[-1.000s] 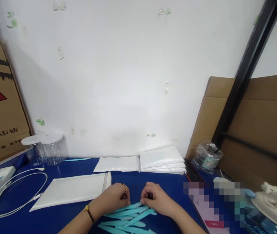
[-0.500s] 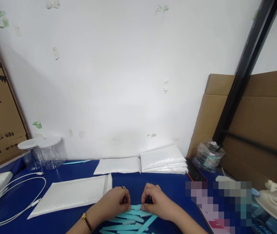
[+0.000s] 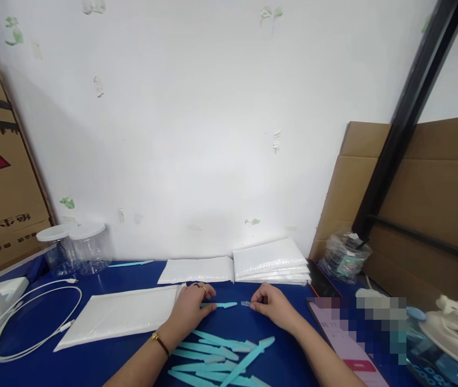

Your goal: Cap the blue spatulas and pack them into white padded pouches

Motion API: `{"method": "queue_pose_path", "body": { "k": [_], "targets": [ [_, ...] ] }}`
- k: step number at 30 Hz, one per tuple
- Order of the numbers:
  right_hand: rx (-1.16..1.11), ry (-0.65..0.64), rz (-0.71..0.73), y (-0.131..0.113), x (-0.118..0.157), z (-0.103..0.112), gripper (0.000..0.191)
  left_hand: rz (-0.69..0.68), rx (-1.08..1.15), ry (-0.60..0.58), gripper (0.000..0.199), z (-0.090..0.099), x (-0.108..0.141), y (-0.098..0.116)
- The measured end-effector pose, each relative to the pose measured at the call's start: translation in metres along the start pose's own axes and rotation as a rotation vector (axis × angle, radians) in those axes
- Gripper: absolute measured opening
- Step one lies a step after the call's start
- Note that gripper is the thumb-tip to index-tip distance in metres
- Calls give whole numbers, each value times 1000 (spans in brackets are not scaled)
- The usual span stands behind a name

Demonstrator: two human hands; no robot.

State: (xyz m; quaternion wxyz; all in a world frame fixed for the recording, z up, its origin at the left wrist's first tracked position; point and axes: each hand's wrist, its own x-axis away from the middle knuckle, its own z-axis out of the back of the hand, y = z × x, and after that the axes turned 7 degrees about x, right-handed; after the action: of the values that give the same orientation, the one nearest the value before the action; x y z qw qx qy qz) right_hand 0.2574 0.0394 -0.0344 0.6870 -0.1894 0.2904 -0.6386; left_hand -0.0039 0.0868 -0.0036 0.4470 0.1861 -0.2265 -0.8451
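Note:
My left hand (image 3: 192, 307) pinches a turquoise eyebrow razor (image 3: 226, 305) above the blue table, its blade end pointing right. Across a small gap, my right hand (image 3: 272, 305) grips a small clear cap (image 3: 245, 303) between thumb and fingers. Cap and razor are apart and roughly in line. Below my hands, several more turquoise eyebrow razors (image 3: 208, 357) lie in a loose pile, with clear caps on some of their ends. A white bubble mailer (image 3: 122, 312) lies flat just left of my left hand, which covers its right edge.
Along the wall lie another white mailer (image 3: 197, 270) and a mailer stack (image 3: 271, 260). At left are two clear jars (image 3: 90, 250), a white cable (image 3: 37, 355) and a single razor (image 3: 132, 264). A phone (image 3: 344, 344) and a lidded bottle (image 3: 450, 333) stand at right.
Both hands have moved up and away from the pile. The razor and its cap, together between my fingers before, are now apart, one in each hand. The view has shifted slightly.

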Motion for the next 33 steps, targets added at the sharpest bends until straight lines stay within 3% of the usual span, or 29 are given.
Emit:
{"method": "queue_pose_path", "body": {
  "k": [2,4,7,9,14,20,26,29,33],
  "targets": [
    [-1,-5,31,-2,2,7,6,-34,24,-5,20,3,5,2],
    [-9,-54,75,-8,8,16,7,-77,102,-95,18,7,12,4],
    [-4,-274,152,-13,18,30,15,-107,208,-220,15,9,21,8],
    [47,-388,182,-15,24,36,21,-112,230,-230,14,9,25,14],
    [-8,-463,168,-23,27,37,16,-140,248,-256,22,3,33,35],
    [-150,-274,157,-31,21,24,9,-113,66,-202,19,0,28,33],
    [7,-133,93,-10,7,9,6,-7,-93,-94,23,11,13,5],
    [108,-24,39,-12,4,7,7,22,-114,-18,18,13,13,1],
    [130,-90,133,-33,12,6,8,-37,-53,-3,23,11,19,8]
  ]
}}
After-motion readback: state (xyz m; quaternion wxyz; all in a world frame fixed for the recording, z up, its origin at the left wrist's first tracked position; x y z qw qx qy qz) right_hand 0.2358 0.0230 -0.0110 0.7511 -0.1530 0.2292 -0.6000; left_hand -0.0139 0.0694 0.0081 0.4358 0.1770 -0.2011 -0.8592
